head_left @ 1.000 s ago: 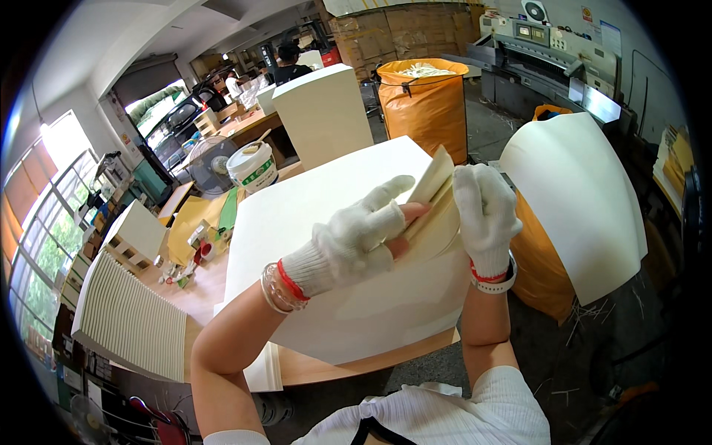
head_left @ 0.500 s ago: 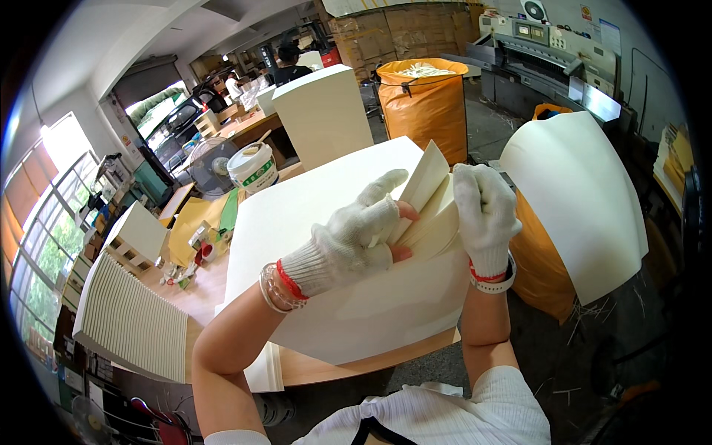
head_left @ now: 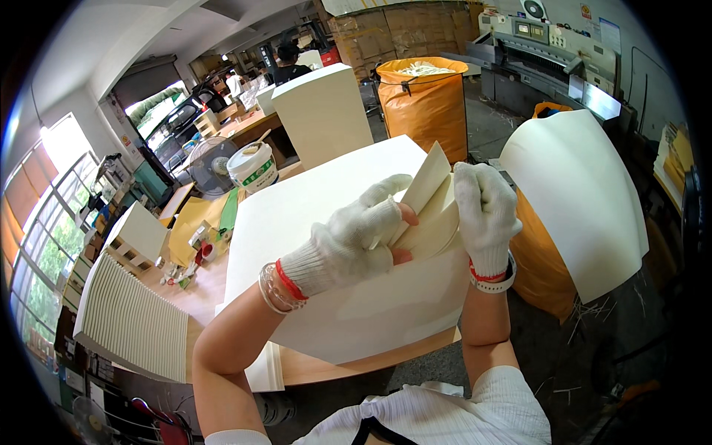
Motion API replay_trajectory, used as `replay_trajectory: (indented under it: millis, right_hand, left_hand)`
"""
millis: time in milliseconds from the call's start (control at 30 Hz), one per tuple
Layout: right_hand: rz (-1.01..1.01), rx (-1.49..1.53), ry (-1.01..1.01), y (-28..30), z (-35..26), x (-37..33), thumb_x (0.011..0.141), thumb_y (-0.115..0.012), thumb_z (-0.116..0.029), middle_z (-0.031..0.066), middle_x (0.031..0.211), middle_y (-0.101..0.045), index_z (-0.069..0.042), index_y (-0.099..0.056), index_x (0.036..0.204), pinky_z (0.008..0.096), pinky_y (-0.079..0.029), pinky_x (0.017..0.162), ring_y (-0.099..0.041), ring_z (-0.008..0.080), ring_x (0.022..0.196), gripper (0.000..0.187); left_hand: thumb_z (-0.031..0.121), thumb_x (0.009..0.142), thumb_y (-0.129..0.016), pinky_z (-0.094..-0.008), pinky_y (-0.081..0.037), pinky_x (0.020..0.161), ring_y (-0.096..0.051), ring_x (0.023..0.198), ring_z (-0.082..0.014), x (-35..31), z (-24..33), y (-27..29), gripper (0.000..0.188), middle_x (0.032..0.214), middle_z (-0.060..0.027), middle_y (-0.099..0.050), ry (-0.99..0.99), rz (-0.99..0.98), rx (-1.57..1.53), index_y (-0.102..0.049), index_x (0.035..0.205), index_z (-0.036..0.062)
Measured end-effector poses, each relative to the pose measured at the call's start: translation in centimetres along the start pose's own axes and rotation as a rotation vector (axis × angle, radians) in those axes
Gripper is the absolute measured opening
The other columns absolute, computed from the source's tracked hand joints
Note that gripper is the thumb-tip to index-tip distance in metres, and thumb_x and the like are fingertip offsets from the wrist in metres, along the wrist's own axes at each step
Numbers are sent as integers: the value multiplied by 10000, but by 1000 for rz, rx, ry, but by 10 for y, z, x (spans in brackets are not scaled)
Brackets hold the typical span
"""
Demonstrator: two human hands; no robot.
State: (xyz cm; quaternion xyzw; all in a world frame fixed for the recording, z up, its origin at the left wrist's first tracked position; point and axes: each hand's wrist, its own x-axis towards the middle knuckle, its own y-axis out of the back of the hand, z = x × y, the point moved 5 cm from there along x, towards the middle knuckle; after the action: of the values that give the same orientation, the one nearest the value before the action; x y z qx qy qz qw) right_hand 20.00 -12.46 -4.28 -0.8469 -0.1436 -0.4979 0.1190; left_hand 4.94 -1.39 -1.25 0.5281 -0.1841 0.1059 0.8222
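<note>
A stack of large cream-white paper sheets (head_left: pixel 297 208) lies on the table in front of me, its right corner bent up and fanned into folded-back layers. My left hand (head_left: pixel 356 233), in a white knitted glove with some bare fingertips, reaches into the lifted sheets (head_left: pixel 424 185); paper passes between its fingers. Closed in a fist, my right hand (head_left: pixel 486 211), also gloved, grips the corner of the bent sheets at their right edge. Its fingers hide how many sheets it holds.
Another paper stack (head_left: pixel 578 193) drapes at the right beside an orange bag (head_left: pixel 545 252). A tall orange bag of paper strips (head_left: pixel 423 104) stands ahead. At the left are a layered paper stack (head_left: pixel 137 319), a white bucket (head_left: pixel 254 169) and a fan (head_left: pixel 211 167). A cutting machine (head_left: pixel 549 55) stands far right.
My left hand has shifted very slightly right, its upper fingers lying closer to the lifted sheet. The right hand stays almost still on the corner.
</note>
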Motion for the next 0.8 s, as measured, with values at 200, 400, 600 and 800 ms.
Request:
replay_trajectory:
  millis: [200, 400, 600, 800]
  right_hand:
    - [-17, -29, 45, 1, 0, -1, 932, -627, -31, 85, 614, -422, 49, -563, 772, 365, -363, 535, -430, 218, 554, 190]
    - [23, -13, 149, 8, -3, -2, 916, -634, -45, 107, 713, -526, 43, -595, 845, 379, -428, 596, -521, 261, 644, 119]
    - [-373, -313, 287, -7, -41, -38, 854, -634, -85, 141, 956, -663, -16, -667, 995, 416, -525, 828, -640, 341, 909, 160]
    - [-571, -274, 113, -17, -45, -44, 838, -656, -132, 155, 993, -692, -29, -683, 1042, 408, -548, 778, -678, 317, 910, 230]
  left_hand:
    - [39, 727, -847, -348, -458, 999, -576, 1178, -274, -2, -1, 4, 428, 1413, -135, -527, -25, 18, -27, -649, 1103, 93]
    - [56, 769, -815, -340, -489, 949, -610, 1156, -261, -2, -1, 7, 500, 1366, -141, -580, -37, 18, -64, -645, 1237, 100]
    - [151, 791, -801, -319, -561, 747, -712, 908, -274, -9, 14, 13, 484, 1067, -106, -716, 40, 147, 282, -641, 1245, 105]
    - [253, 867, -684, -374, -546, 578, -695, 827, -298, -22, 14, -13, 365, 1050, -130, -655, -120, 232, 648, -607, 1175, 72]
